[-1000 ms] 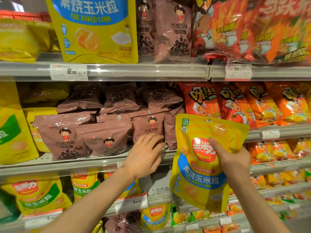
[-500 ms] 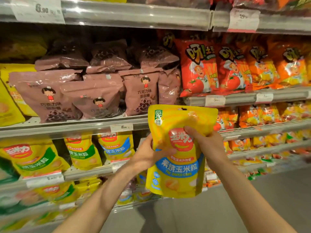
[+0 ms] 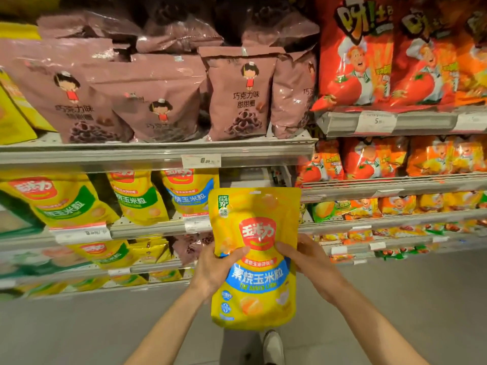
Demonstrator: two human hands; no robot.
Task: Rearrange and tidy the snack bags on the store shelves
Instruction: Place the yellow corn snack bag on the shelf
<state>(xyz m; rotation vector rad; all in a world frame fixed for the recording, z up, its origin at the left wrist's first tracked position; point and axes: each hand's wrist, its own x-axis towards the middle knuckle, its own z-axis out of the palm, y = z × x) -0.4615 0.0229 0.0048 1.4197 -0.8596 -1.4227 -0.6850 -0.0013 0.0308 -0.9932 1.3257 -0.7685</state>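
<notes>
Yellow with a blue band across its middle, the baked corn bag hangs upright in front of the shelves, held by both hands out over the grey floor. The left hand grips its left edge, thumb curled over the front just below the red logo, while the right hand grips the right edge with its thumb also pressed across the front; the other fingers are behind the bag and hidden. Just above and left of the bag, a shelf carries more yellow corn bags, some with green bands and one with blue. Higher than the bag, the next shelf holds a row of brown chocolate ring bags, several leaning on one another. Up and right of the bag stand red tomato snack bags. A white shoe shows directly below the bag.
</notes>
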